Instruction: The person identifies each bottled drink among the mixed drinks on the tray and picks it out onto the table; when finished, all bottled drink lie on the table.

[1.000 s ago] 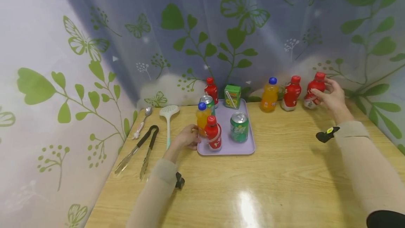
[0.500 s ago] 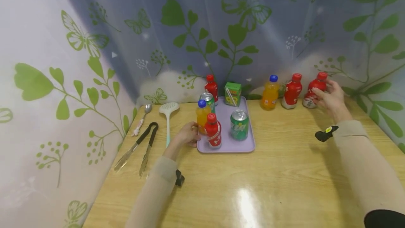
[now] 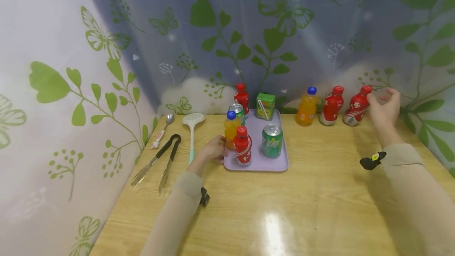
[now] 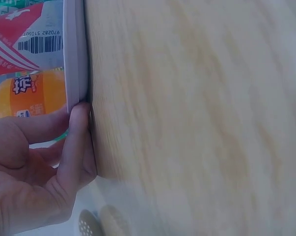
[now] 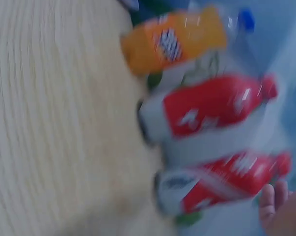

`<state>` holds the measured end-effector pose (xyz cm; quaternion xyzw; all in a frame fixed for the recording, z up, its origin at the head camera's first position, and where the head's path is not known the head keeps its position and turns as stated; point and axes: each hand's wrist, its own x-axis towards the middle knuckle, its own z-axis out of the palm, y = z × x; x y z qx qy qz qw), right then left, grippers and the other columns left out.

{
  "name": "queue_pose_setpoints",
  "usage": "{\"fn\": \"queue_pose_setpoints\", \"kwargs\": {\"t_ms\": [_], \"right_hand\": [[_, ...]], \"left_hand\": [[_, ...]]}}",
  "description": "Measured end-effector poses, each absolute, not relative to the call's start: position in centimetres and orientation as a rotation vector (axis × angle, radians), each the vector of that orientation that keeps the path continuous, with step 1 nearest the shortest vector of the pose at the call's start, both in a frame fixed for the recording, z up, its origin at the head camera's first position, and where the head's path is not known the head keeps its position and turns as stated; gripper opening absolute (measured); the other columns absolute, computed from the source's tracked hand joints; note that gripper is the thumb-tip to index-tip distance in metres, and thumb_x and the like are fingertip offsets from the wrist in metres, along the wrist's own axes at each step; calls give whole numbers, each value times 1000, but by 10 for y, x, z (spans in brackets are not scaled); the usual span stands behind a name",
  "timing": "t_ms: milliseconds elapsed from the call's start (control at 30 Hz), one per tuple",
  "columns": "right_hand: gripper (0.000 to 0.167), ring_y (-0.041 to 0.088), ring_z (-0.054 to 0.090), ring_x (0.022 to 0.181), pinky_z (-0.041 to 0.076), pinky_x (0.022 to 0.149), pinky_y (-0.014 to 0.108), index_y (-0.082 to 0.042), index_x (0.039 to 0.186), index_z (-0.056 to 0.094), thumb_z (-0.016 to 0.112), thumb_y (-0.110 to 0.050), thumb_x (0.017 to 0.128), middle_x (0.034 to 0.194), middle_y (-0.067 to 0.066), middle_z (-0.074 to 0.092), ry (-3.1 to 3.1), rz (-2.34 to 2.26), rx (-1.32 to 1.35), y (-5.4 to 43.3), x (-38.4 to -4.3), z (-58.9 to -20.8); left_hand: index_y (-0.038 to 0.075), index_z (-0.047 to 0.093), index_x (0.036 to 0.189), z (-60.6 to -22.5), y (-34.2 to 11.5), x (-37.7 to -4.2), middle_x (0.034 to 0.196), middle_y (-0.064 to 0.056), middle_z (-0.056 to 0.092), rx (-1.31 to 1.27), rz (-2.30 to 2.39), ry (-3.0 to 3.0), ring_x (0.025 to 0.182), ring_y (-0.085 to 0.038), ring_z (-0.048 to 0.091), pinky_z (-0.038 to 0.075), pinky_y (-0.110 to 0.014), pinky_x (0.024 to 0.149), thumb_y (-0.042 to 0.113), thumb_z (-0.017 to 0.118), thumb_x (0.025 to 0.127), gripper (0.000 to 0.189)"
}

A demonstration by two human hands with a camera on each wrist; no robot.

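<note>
My left hand [image 3: 214, 149] is at the left edge of a lilac tray [image 3: 261, 167]; in the left wrist view its fingers [image 4: 78, 132] pinch the rim. On the tray stand two red-capped bottles [image 3: 242, 149], an orange soda bottle [image 3: 231, 129], two green cans [image 3: 272, 141] and a green juice box [image 3: 265, 106] with a straw. At the far right, my right hand [image 3: 385, 110] is beside the outermost red bottle [image 3: 356, 108], its fingers spread and holding nothing. Another red bottle [image 3: 332, 106] and an orange soda bottle [image 3: 307, 108] stand upright to its left.
Left of the tray lie a white slotted turner [image 3: 193, 120], black-handled tongs [image 3: 167, 151] and a spoon [image 3: 164, 129] on the wooden table [image 3: 320, 208]. A patterned curtain [image 3: 227, 42] hangs right behind the bottles, and another patterned surface [image 3: 57, 129] borders the left side.
My right hand has let go of the outermost red bottle and moved off to its right, fingers opening. The left hand stays at the tray edge. The head view has shifted slightly.
</note>
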<state>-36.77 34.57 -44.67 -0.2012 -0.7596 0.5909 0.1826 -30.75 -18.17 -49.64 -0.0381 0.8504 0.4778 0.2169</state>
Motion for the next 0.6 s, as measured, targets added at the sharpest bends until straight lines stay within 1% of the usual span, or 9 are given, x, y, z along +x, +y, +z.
{"fn": "queue_pose_setpoints", "kwargs": {"t_ms": [67, 167, 233, 267, 300, 367, 433, 500, 600], "right_hand": [[64, -6, 46, 98, 45, 79, 11, -31, 160, 32, 60, -43, 103, 131, -20, 43, -2133, 1543, -462, 330, -362, -435], [59, -3, 50, 107, 48, 92, 16, -29, 159, 37, 58, -40, 105, 140, -11, 47, -2108, 1429, -212, 300, -354, -419], [57, 7, 54, 117, 49, 104, 19, -26, 158, 40, 58, -37, 105, 146, 0, 50, -2117, 1359, -34, 278, -346, -411], [57, 14, 55, 121, 49, 107, 21, -25, 158, 42, 59, -36, 105, 148, 5, 50, -2132, 1313, 51, 266, -342, -409], [57, 21, 56, 125, 50, 111, 28, -23, 158, 44, 60, -34, 104, 149, 9, 50, -2146, 1278, 139, 254, -338, -407], [58, 33, 55, 130, 50, 113, 40, -19, 157, 46, 62, -31, 103, 150, 15, 51, -2182, 1213, 295, 231, -330, -404], [58, 39, 53, 132, 48, 112, 51, -15, 157, 47, 64, -30, 103, 149, 19, 53, -2210, 1150, 427, 210, -323, -404], [60, 41, 52, 134, 46, 110, 61, -12, 156, 48, 67, -28, 101, 149, 20, 54, -2231, 1109, 532, 190, -318, -404], [65, 40, 48, 140, 43, 115, 67, -13, 159, 45, 68, -31, 100, 155, 18, 51, -2301, 1059, 635, 163, -310, -406]], "left_hand": [[3, 41, 155, -496, -182, -308, 149, -27, 51, -124, 1329, 2357, 85, -22, 61, 64, -24, 64, -7, 62, 97, 63], [5, 42, 155, -496, -183, -308, 145, -26, 54, -149, 1342, 2355, 85, -22, 61, 63, -22, 61, -7, 63, 97, 62], [5, 43, 155, -496, -183, -309, 144, -26, 54, -153, 1350, 2347, 85, -22, 61, 63, -22, 61, -7, 63, 97, 62], [5, 42, 155, -497, -183, -309, 144, -26, 54, -152, 1352, 2344, 85, -22, 62, 63, -22, 61, -7, 63, 97, 62], [4, 42, 155, -497, -183, -310, 144, -27, 55, -141, 1351, 2346, 85, -22, 63, 63, -23, 61, -7, 63, 97, 62], [3, 42, 155, -498, -183, -310, 144, -28, 55, -119, 1342, 2355, 86, -22, 64, 64, -24, 62, -7, 62, 97, 63], [2, 41, 155, -500, -183, -310, 143, -30, 56, -100, 1333, 2363, 86, -22, 64, 65, -25, 63, -8, 62, 97, 62], [1, 40, 155, -501, -182, -309, 141, -30, 56, -81, 1321, 2375, 86, -22, 64, 66, -26, 63, -7, 61, 98, 62], [0, 40, 155, -502, -182, -309, 138, -29, 58, -78, 1312, 2382, 85, -22, 62, 66, -27, 64, -6, 60, 99, 59]]}}
